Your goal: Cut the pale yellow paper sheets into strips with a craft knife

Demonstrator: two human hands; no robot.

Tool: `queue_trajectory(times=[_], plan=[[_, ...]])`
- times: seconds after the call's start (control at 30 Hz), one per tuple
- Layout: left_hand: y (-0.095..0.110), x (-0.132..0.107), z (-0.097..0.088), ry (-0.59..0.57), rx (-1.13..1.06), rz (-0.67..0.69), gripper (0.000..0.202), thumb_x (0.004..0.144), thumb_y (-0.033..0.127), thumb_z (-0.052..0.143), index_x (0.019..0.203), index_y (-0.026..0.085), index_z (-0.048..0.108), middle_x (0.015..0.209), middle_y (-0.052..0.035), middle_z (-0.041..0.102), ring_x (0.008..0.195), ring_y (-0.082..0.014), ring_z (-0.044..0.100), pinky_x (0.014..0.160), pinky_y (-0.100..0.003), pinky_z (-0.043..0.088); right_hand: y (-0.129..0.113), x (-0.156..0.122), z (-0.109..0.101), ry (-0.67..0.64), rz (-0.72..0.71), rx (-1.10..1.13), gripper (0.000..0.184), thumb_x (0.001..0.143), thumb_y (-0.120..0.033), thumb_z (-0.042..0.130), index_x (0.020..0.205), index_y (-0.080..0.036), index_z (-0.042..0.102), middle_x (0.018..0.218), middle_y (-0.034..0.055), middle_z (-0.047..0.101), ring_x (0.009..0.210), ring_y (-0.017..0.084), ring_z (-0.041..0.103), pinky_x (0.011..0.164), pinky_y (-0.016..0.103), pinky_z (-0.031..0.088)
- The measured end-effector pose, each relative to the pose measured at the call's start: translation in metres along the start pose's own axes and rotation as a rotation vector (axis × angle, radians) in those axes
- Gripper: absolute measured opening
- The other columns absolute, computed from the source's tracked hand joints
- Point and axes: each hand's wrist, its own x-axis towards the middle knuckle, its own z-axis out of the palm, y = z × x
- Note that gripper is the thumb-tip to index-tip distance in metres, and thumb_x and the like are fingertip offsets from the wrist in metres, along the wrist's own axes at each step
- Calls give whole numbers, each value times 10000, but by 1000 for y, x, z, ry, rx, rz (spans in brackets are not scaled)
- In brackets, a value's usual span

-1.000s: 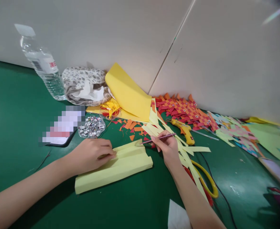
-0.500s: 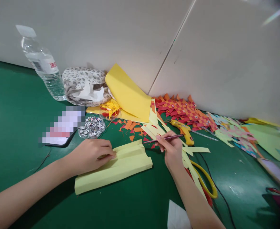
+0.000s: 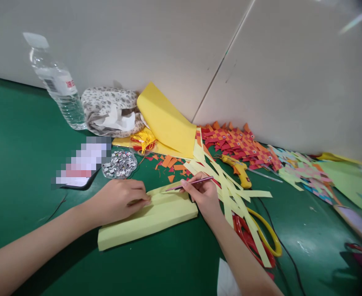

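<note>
A pale yellow sheet of paper (image 3: 150,223), creased lengthwise into folds, lies on the green table. My left hand (image 3: 124,201) rests on its left part, with thumb and fingertips closed together on a fold. My right hand (image 3: 203,195) is over the paper's right end and grips a slim pinkish-purple pen-like tool (image 3: 173,188). The pointed end faces left, over the upper fold; whether it touches the paper I cannot tell. Pale yellow paper strips (image 3: 227,189) lie loosely crossed just right of that hand.
Scissors with red handles (image 3: 245,234) and a yellow glue gun (image 3: 238,169) lie on the right. Behind are woven red-orange paper fish (image 3: 236,142), a bag of googly eyes (image 3: 119,164), a phone (image 3: 82,164), a water bottle (image 3: 60,92) and a patterned tissue pouch (image 3: 107,107).
My right hand has moved left with the pen-like tool, from beside the paper to over its right end. My left hand has stayed in place on the paper.
</note>
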Motion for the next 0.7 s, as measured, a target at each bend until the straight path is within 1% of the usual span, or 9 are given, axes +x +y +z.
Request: queue_trajectory(times=[0.37, 0.7], plan=[[0, 1, 0, 9, 18, 5, 235, 932, 274, 486, 867, 238, 710, 828, 3, 678, 694, -130, 639, 591, -229, 428, 1, 0, -1, 39, 7, 33, 303, 735, -394, 747, 684, -217, 507, 561, -1, 679, 476, 144, 595, 425, 245, 410], [0, 1, 0, 6, 23, 9, 225, 928, 262, 493, 867, 236, 709, 828, 8, 677, 704, -127, 640, 598, -228, 429, 1, 0, -1, 5, 9, 32, 277, 745, -352, 750, 691, -205, 520, 561, -7, 684, 464, 118, 580, 443, 228, 411]])
